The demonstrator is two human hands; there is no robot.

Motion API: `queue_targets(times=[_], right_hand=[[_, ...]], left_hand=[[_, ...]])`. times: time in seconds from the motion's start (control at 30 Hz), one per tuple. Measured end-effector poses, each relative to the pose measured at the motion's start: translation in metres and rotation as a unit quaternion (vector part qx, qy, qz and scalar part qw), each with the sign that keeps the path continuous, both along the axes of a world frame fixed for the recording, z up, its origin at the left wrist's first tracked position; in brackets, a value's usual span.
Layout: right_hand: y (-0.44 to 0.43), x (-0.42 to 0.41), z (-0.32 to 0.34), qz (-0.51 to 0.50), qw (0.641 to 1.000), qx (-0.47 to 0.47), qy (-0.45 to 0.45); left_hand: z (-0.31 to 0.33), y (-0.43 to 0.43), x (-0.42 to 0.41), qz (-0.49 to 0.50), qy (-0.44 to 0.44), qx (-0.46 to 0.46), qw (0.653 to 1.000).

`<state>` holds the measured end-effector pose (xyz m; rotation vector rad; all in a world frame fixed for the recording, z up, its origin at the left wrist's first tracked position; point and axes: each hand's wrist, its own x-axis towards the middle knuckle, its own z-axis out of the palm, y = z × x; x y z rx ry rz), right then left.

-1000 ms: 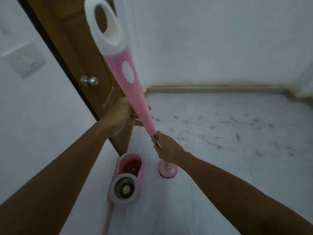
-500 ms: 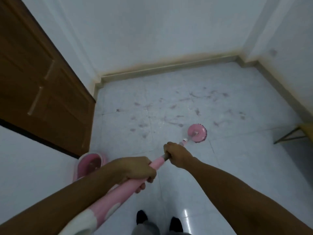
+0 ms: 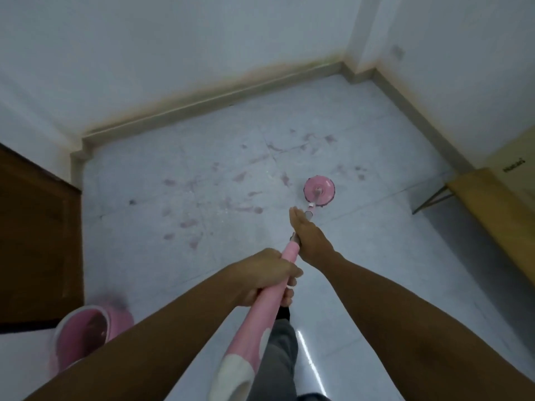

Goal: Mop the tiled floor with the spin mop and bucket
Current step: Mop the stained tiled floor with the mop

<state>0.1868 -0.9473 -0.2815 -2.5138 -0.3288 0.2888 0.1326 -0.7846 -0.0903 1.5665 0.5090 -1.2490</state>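
Head view: one mop, one bucket, two hands

We log one tiled floor [image 3: 376, 270], marked with reddish smudges too blurred to count. One brown door [image 3: 37, 241] stands at left and one yellow bench [image 3: 498, 209] at right. One pink bucket [image 3: 84, 334] sits at lower left beside the door. One spin mop [image 3: 260, 322] slants forward, its round head [image 3: 319, 192] on the tiles near the smudges. Left hand [image 3: 260, 273] is clenched round the pink grip. Right hand [image 3: 311, 241] lies against the shaft, fingers straight.
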Motion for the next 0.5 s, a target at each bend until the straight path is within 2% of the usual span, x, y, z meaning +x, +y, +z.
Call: queue_targets(times=[0.13,0.33,0.5], right_hand=[[-0.043,0.054,-0.010,0.006,1.000,-0.016,0.019],[-0.088,0.108,-0.037,-0.020,0.998,-0.019,0.061],[-0.119,0.135,-0.067,-0.044,0.996,-0.012,0.076]], left_hand=[[-0.001,-0.035,0.057,-0.005,0.048,-0.059,0.997],[-0.019,-0.088,0.136,-0.026,0.026,-0.016,0.999],[-0.042,-0.126,0.178,-0.049,0.048,0.019,0.997]])
